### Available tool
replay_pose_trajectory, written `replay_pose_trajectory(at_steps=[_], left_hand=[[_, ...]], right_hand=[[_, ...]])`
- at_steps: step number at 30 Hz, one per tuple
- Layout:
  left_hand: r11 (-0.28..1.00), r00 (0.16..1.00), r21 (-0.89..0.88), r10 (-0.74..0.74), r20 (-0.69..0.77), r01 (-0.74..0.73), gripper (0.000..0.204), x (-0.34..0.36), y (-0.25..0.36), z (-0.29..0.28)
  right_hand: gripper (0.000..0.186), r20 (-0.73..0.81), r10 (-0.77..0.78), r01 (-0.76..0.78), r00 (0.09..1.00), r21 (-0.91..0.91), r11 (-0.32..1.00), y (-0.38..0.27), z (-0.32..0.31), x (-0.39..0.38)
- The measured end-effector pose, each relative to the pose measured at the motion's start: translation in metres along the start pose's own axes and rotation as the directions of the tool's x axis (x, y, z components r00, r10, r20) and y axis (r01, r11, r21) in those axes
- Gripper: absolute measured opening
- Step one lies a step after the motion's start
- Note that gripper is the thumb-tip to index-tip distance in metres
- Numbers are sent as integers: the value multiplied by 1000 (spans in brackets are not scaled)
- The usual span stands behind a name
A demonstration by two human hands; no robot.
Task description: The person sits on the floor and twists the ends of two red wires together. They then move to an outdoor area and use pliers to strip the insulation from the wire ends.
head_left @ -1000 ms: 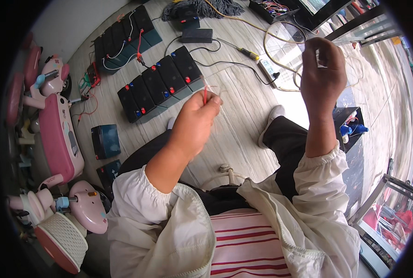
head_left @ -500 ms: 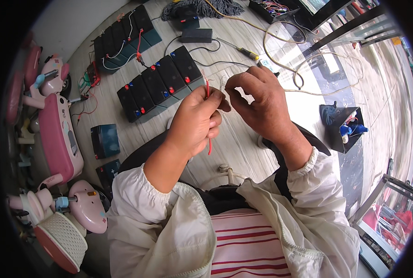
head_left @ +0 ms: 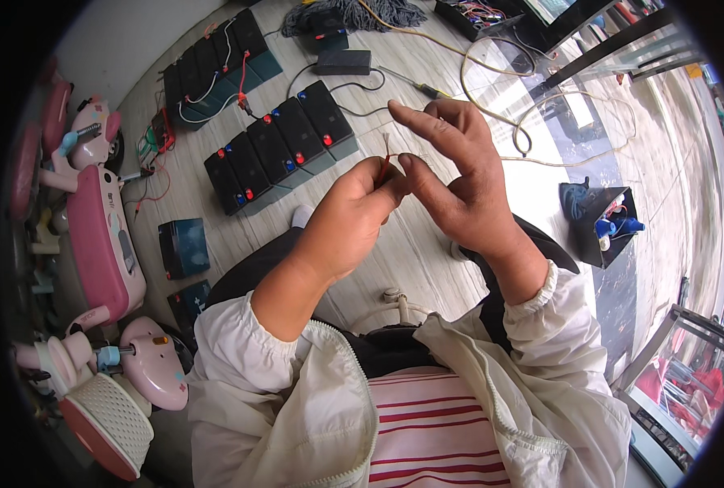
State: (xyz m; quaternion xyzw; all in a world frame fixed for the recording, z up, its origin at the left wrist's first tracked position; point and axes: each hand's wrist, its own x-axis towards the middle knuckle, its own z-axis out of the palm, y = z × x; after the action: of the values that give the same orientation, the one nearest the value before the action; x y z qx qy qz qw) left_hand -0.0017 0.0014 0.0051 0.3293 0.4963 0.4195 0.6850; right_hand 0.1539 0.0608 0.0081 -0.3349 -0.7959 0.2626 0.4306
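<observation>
Pale, grey-veined flooring (head_left: 402,264) spreads under everything, curving toward the dark rim of the view. Along the left stand pink ride-on toys (head_left: 102,244), partly lost in that rim, so their full outlines are hard to make out. Ahead of the person sit two rows of black batteries: the far row (head_left: 187,77) is strung with white and red leads, while the near row (head_left: 274,150) shows red and blue terminal caps on top

Next in size come the hands, raised close together in front of the near row. The right hand (head_left: 469,183) is spread, its index finger lifted well away from its thumb; the thumb tip is just beside the wire, and whether it touches cannot be told. The left hand (head_left: 337,220) pinches a short red wire (head_left: 384,171) between thumb and forefinger. Beyond them lie a black power adapter (head_left: 344,62) and a slim screwdriver (head_left: 432,91), its yellow handle partly covered by the right fingers

The wire looks very light and flexible, its red covering probably smooth yet easy to grip; the covered part is the better place to hold. Its lower length is hidden by the left hand. Smallest are the bare strands (head_left: 387,140) at its top, likely soft, springy and easily bent or snapped, too fine and blurred to count
</observation>
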Motion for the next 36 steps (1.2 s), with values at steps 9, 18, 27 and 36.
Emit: replay_pose_trajectory(at_steps=[9,18,27,36], left_hand=[[994,998,-96,-54,31,56,10,1,0,-1],[994,997,-82,-75,16,76,7,0,0,-2],[999,997,20,-44,-63,46,15,1,0,-2],[933,975,314,207,-78,-173,18,5,-23,7]], right_hand=[[47,52,-104,112,993,-173,979,3,0,-3],[40,19,-112,114,993,-218,969,2,2,-3],[24,-36,-131,121,991,-213,970,2,3,-1],[21,13,-39,41,999,-224,974,6,8,-3]])
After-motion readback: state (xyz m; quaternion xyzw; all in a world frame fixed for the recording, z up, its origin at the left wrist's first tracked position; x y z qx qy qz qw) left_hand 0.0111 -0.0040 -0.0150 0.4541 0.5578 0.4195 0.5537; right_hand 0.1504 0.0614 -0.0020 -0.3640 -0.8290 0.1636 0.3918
